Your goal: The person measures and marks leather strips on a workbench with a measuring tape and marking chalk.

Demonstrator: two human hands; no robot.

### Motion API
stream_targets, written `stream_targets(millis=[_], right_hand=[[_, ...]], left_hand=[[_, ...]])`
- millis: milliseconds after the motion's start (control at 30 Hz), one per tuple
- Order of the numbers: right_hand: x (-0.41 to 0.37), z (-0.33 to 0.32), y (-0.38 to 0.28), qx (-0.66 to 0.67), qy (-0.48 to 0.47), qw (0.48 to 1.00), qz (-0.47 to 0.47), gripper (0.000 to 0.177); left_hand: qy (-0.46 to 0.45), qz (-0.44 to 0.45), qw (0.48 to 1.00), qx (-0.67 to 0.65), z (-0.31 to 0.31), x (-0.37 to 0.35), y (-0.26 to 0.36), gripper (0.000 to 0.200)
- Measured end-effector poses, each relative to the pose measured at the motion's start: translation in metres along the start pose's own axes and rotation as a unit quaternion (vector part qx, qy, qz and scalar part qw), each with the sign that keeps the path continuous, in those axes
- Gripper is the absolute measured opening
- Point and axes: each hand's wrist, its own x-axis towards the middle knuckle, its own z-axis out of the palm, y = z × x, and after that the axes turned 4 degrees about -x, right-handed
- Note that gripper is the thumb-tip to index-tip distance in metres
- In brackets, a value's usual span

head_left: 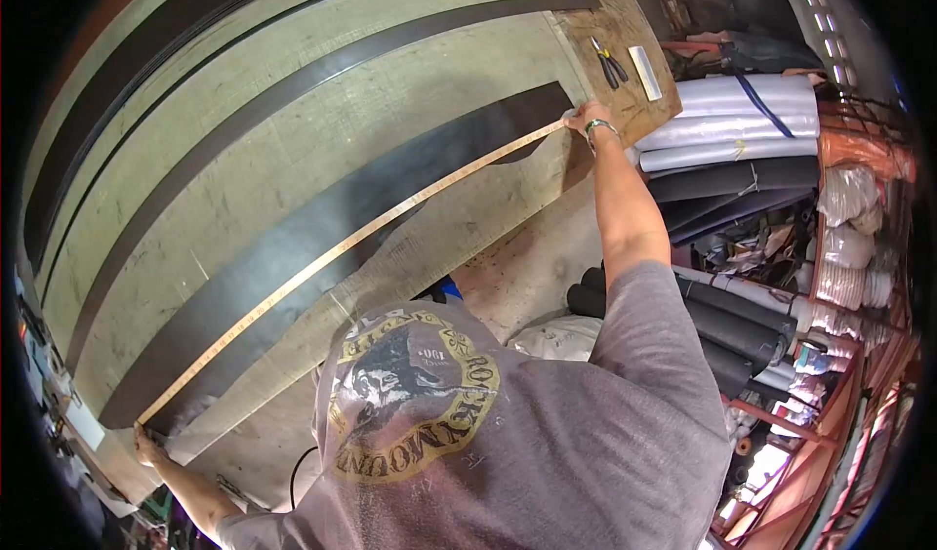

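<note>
A yellow measuring tape point(342, 247) is stretched diagonally over a wide, dark strip of sheet material point(293, 228) on the work table point(468, 52). At the tape's lower left end is my left hand point(146, 445), closed on it by the strip's corner and partly dim. My right hand point(590, 119), with a band on the wrist, pinches the tape's upper right end near the strip's other end. The strip's near edge looks uneven, and its surface has a pale sheen.
Long dark strips point(322, 67) lie farther back on the table. Black-handled pliers point(610, 67) and a whitish bar point(645, 73) rest on the wooden end point(634, 116). To the right are clear plastic rolls point(727, 111), black rolls point(722, 321) and a rack with bundles point(849, 257).
</note>
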Motion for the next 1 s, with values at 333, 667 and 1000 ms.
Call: stream_targets(millis=[333, 667, 1000], right_hand=[[-0.021, -0.005, -0.007, 0.055, 0.036, 0.998, 0.017, 0.044], [-0.118, 0.093, 0.199, 0.101, -0.003, 0.994, -0.039, 0.045], [-0.222, 0.084, 0.157, 0.301, 0.123, 0.942, -0.087, 0.031]], left_hand=[[0.024, -0.036, 0.999, 0.013, 0.005, 0.000, 0.008, 0.034], [-0.078, 0.110, 0.989, -0.059, 0.019, -0.035, 0.043, 0.024], [-0.560, 0.308, 0.768, -0.040, 0.223, -0.583, 0.244, 0.009]])
